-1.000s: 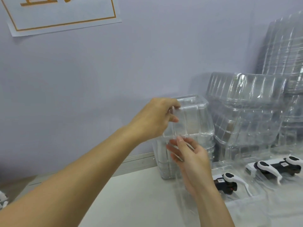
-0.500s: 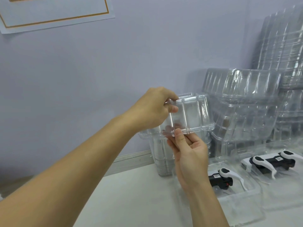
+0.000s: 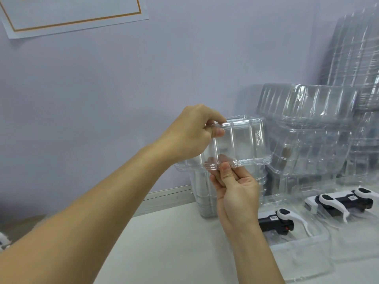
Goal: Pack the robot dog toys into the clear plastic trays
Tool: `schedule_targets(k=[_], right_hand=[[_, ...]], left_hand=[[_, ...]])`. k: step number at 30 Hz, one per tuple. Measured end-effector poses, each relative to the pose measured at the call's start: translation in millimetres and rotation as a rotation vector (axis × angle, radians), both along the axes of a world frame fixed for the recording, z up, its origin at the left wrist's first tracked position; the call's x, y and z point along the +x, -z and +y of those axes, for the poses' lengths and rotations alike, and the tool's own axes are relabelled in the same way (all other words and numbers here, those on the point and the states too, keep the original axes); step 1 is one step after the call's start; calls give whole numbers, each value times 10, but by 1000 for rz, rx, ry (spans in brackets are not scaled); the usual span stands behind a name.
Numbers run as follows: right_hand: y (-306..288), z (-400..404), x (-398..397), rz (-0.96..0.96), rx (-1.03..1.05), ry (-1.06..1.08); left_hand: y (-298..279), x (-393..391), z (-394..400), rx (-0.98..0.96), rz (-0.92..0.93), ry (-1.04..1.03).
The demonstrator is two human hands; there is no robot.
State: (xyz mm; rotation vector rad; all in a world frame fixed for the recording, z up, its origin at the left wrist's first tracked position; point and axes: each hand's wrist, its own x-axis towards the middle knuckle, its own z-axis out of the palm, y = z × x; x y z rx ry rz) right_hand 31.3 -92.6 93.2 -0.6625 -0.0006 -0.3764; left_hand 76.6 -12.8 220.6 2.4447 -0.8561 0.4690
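Above the pale tabletop (image 3: pixel 164 242), in front of the lilac wall, a clear ribbed plastic tray (image 3: pixel 242 140) is held up in the air by both hands. The left hand (image 3: pixel 190 134) is closed on the tray's upper left corner, with the thumb in front and the curled fingers over the rim. The right hand (image 3: pixel 235 193) is set below, palm turned towards the camera, and the tray's lower edge is pinched between its thumb and the fingertips (image 3: pixel 211 160) seen through the plastic. Directly beneath the held tray a stack of nested clear trays (image 3: pixel 203 193) is standing on the table against the wall; whether the held tray is touching the stack cannot be told.

To the right, two black-and-white robot dog toys are seen lying in open clear trays on the table: the nearer toy (image 3: pixel 281 221) just beside the right wrist, the farther toy (image 3: pixel 346 201) close to the right edge. Behind them, larger piles of clear trays (image 3: pixel 307 128) are heaped against the wall, their outlines hard to separate. A white sheet with an orange border (image 3: pixel 78 15) is cut off at the top left.
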Motion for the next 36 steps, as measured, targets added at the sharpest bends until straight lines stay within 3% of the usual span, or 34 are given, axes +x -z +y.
schedule_targets(k=[19,36], right_hand=[[34,111,31,5,134,-144],[-22,132,-11,102,55,4]], left_hand=[[70,-22,20,-243,-51,-108],[174,3,-65,-369,-181,-213]])
